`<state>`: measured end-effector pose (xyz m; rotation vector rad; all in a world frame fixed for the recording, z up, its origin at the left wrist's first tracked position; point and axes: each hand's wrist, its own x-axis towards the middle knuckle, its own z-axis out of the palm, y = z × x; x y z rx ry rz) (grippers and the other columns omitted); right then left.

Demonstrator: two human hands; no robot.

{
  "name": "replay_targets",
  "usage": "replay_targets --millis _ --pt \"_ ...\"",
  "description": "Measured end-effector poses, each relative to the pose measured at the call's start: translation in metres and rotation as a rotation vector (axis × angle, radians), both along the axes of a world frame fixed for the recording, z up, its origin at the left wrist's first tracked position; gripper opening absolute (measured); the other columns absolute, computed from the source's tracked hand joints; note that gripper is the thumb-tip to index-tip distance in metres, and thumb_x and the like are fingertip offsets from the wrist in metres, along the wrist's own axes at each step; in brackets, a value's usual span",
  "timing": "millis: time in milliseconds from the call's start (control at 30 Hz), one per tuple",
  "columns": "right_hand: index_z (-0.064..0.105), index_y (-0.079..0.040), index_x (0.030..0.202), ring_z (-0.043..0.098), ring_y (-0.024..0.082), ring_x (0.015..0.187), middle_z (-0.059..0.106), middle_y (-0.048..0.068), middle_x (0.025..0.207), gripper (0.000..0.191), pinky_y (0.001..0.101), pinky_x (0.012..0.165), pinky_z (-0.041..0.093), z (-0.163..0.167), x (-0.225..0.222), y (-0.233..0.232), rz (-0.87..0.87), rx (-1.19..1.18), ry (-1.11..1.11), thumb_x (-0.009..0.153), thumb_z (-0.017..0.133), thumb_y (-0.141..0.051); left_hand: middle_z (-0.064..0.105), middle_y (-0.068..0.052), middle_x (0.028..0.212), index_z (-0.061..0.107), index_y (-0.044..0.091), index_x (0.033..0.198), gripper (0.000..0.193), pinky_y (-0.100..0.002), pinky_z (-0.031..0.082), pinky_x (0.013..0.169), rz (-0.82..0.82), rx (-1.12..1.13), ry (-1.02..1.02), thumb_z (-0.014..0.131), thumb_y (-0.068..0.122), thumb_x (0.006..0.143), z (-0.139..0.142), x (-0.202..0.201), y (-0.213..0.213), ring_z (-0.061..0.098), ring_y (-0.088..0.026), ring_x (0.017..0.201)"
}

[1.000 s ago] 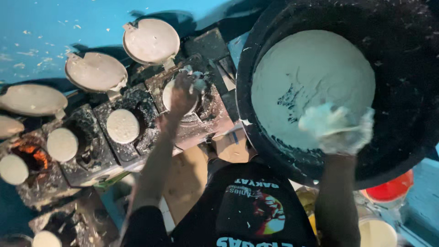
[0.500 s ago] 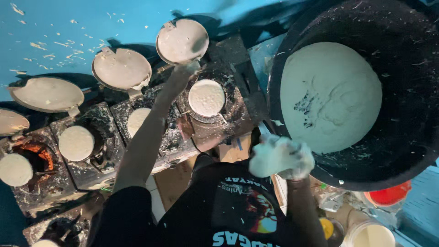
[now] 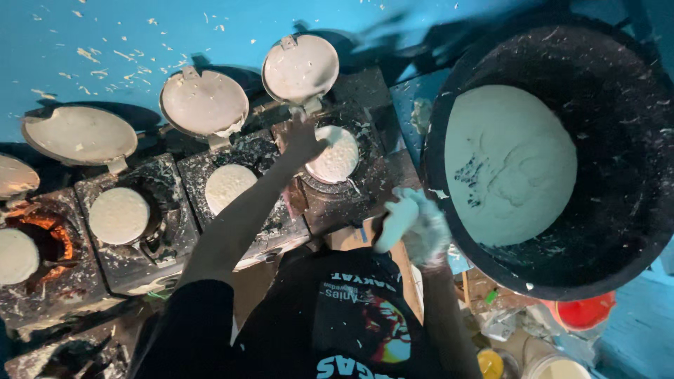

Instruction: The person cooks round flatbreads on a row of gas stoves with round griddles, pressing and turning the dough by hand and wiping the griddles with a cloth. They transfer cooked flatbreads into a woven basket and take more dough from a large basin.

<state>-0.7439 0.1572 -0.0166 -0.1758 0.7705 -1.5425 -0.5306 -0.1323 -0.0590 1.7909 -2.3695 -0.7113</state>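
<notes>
- The left hand (image 3: 303,140) reaches out over the row of blackened cooking moulds (image 3: 242,210), fingers spread and loosely open, resting against the near edge of the pale batter disc (image 3: 337,154) in the right-most mould — it touches, but grips nothing.
- The right hand (image 3: 414,223) is coated in white batter and cupped around a lump of batter (image 3: 394,223), fingers curled closed about it; it hangs just off the rim of the big black tub (image 3: 632,231), not over it.
- The tub's mound of white batter (image 3: 509,165) sits well inside the wall, with a wide dark margin around it.
- Two more filled moulds lie left of the reaching arm — round cakes (image 3: 228,186) and (image 3: 118,214).
- The hinged lids (image 3: 203,104) stand open behind the moulds, tilted back against the blue wall (image 3: 105,42), so the mould tops are clear from above.
- An orange glow (image 3: 53,238) shows at the far left.
- A red bowl (image 3: 586,312) sits under the tub's near rim, crowding that corner.
</notes>
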Motion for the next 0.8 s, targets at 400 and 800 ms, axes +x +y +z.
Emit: replay_targets --millis 400,800 --pt "0.057 -0.004 0.136 0.064 0.035 0.112 0.059 0.020 0.135 0.046 0.0507 0.095 0.054 -0.014 -0.014 -0.091 0.187 -0.196 -0.131 0.107 0.059 -0.040 0.071 -0.014 0.117 0.064 0.004 0.126 0.050 -0.033 0.057 0.088 -0.199 0.532 0.947 0.081 0.024 0.084 0.037 0.081 0.039 0.070 -0.022 0.105" --pt "0.062 -0.005 0.120 0.067 0.036 0.103 0.064 0.020 0.123 0.032 0.0513 0.085 0.056 -0.117 0.118 -0.214 0.585 -0.004 1.788 0.099 0.064 -0.030 0.057 -0.029 0.135 0.049 0.000 0.146 0.069 -0.048 0.049 0.109 0.134 -0.230 0.368 0.060 -0.004 0.078 0.013 0.254 0.081 0.057 -0.047 0.125"
